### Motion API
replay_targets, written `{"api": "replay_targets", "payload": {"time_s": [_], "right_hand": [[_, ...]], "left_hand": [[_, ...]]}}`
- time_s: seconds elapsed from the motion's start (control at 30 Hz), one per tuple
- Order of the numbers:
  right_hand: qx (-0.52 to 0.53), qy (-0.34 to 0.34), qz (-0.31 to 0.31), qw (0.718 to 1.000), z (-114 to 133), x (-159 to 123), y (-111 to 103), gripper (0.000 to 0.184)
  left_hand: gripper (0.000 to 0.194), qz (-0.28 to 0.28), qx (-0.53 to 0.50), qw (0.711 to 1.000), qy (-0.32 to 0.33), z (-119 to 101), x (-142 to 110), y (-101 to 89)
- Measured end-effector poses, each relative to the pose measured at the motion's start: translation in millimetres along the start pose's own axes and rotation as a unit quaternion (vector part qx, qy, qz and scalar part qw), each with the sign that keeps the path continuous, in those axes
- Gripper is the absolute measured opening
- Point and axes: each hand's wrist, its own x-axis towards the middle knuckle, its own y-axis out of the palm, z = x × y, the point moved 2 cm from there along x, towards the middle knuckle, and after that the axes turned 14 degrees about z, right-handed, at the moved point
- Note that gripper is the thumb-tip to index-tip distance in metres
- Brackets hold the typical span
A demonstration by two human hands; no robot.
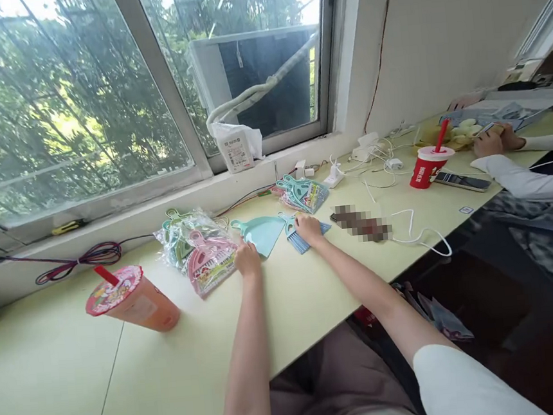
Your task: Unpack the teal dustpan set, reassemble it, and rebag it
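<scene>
- Teal dustpan (263, 236) lay on the table (295, 309) before you, blue brush (299, 243) just to its right.
- Left of dustpan: clear packet (208, 260) with a pink set inside, green packet (175, 242) partly behind it. Beyond dustpan, to the right: teal packet (304, 193).
- Orange cup (144, 303), lidded, straw in, well left of dustpan; red cup (426, 172), likewise, well right. Red cup's contents hidden.
- Your left hand (248, 260) was at dustpan's left edge, forearm stretched forward, fingers curled; couldn't tell whether they gripped it.
- Your right hand (308, 228), right of dustpan, had fingers closed on the brush, forearm slanting in.
</scene>
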Motion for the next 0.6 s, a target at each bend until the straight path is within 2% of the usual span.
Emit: {"api": "replay_targets", "payload": {"time_s": [0.27,0.4,0.53,0.6], "right_hand": [[0.029,-0.018,-0.009,0.999,-7.8,10.3,4.5,0.029],[0.053,-0.016,0.025,0.998,-17.2,15.8,1.1,0.036],[0.067,-0.002,0.065,0.996,-23.2,17.6,-4.5,0.034],[0.077,0.009,0.066,0.995,-23.9,16.3,-6.3,0.036]], "left_hand": [[0.038,-0.006,0.023,0.999,-0.025,-4.7,9.8,-1.0],[0.046,0.004,0.024,0.999,-0.045,-6.7,11.7,2.2],[0.035,0.025,0.051,0.998,-0.039,-8.4,9.9,6.9],[0.038,0.014,0.044,0.999,-0.027,-8.8,7.2,7.6]]}}
